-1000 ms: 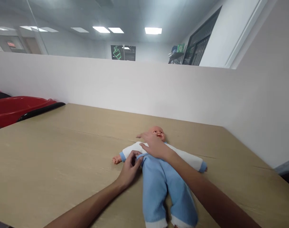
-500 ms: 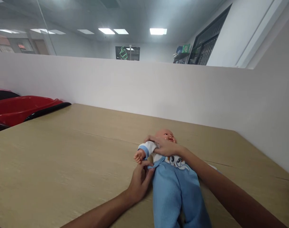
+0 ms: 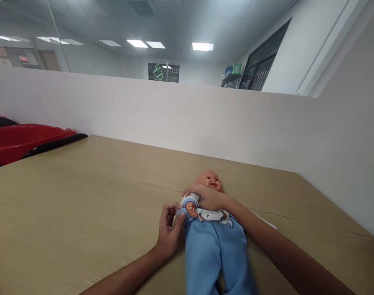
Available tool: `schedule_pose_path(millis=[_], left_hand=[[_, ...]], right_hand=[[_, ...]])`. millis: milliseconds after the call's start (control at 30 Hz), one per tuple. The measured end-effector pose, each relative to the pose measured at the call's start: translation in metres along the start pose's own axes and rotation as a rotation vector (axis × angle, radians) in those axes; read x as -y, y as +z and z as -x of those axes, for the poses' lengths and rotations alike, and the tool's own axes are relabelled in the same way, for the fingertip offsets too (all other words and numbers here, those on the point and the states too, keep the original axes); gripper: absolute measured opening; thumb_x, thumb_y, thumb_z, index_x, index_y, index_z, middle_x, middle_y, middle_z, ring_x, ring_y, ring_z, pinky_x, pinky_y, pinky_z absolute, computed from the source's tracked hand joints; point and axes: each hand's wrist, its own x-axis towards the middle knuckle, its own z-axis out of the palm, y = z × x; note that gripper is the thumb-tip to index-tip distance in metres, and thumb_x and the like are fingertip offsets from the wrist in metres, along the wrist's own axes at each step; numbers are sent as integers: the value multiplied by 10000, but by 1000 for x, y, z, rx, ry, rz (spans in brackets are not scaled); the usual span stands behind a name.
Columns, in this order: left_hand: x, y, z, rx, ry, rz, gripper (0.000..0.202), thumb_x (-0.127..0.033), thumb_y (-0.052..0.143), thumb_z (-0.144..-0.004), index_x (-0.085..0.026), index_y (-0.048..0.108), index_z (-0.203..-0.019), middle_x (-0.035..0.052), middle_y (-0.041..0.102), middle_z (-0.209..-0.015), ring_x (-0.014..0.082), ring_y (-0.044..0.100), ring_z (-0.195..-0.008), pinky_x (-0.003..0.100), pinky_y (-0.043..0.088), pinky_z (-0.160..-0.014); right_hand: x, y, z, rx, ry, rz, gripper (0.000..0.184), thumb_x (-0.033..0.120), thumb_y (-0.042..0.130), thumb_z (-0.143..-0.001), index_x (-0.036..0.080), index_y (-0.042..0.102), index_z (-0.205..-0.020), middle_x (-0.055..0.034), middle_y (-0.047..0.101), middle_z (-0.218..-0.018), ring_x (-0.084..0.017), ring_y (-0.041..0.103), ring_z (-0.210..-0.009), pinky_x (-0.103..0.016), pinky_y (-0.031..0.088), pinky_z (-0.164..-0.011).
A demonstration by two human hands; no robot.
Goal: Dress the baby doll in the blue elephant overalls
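Observation:
A baby doll (image 3: 211, 180) lies on its back on the table, head toward the wall. It wears a white top with an animal print (image 3: 211, 216) and light blue trousers (image 3: 213, 246). My left hand (image 3: 169, 226) pinches a blue fabric edge (image 3: 182, 212) of the doll's clothes beside the doll's small hand (image 3: 191, 209). My right hand (image 3: 207, 197) lies across the doll's chest, its fingers curled round the doll's white-sleeved upper arm. Under the palm, part of the chest is hidden.
The wooden table (image 3: 97, 196) meets a white wall (image 3: 162, 112) at the back. A red tub with a black rim (image 3: 36, 137) stands past its left edge. Something thin and white (image 3: 264, 221) sticks out beyond my right forearm. A window (image 3: 128, 45) is above the wall.
The doll's small hand has come inward over its belly. My left hand has moved up and left with the pinched cloth. My right hand stays on the doll's upper arm.

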Motion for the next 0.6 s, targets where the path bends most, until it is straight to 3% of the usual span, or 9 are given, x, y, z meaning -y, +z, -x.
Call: schedule_pose_path(millis=[100, 167, 267, 333, 500, 600], left_hand=[[-2, -4, -1, 73, 43, -60, 363, -568, 728, -912, -223, 616, -906, 24, 644, -858, 182, 599, -784, 294, 498, -730], [-1, -5, -8, 27, 37, -94, 348, -551, 737, -904, -219, 632, -922, 17, 638, -840, 178, 592, -777, 289, 491, -732], [2, -7, -27, -54, -84, -56, 362, -548, 773, -853, -222, 645, -947, 12, 650, -882, 184, 605, -848, 290, 491, -805], [6, -7, -41, 4, -180, -3, 406, -577, 792, -809, -211, 655, -920, 19, 667, -885, 189, 620, -854, 296, 498, -807], [15, -7, -57, 148, -277, 10, 558, -725, 731, -791, -187, 654, -921, 53, 694, -886, 209, 663, -845, 328, 538, -785], [13, -12, -57, 150, -299, -51, 583, -755, 723, -781, -214, 593, -954, 41, 679, -923, 210, 667, -913, 322, 533, -825]], right_hand=[[-6, -1, -8, 28, 9, 19, 400, 44, 651, -683, 205, 703, -1045, -88, 718, -1125, -271, 631, -1076, -408, 484, -978], [-7, -2, -13, 48, 10, 14, 358, 59, 659, -678, 191, 720, -1005, -97, 721, -1084, -277, 635, -1044, -420, 491, -967], [-3, -5, -16, 77, 0, -24, 397, 55, 662, -638, 188, 746, -1002, -98, 740, -1091, -273, 650, -1050, -410, 502, -973], [1, -7, -15, 86, 7, -61, 423, 68, 662, -640, 201, 762, -1030, -89, 757, -1121, -263, 666, -1069, -394, 514, -979], [13, -10, -12, 50, 120, -128, 189, 265, 622, -857, 239, 797, -924, -25, 792, -963, -215, 719, -950, -349, 565, -914], [18, -5, -15, -33, 236, -102, 286, 384, 558, -964, 228, 790, -901, -18, 788, -909, -206, 716, -869, -326, 570, -837]])
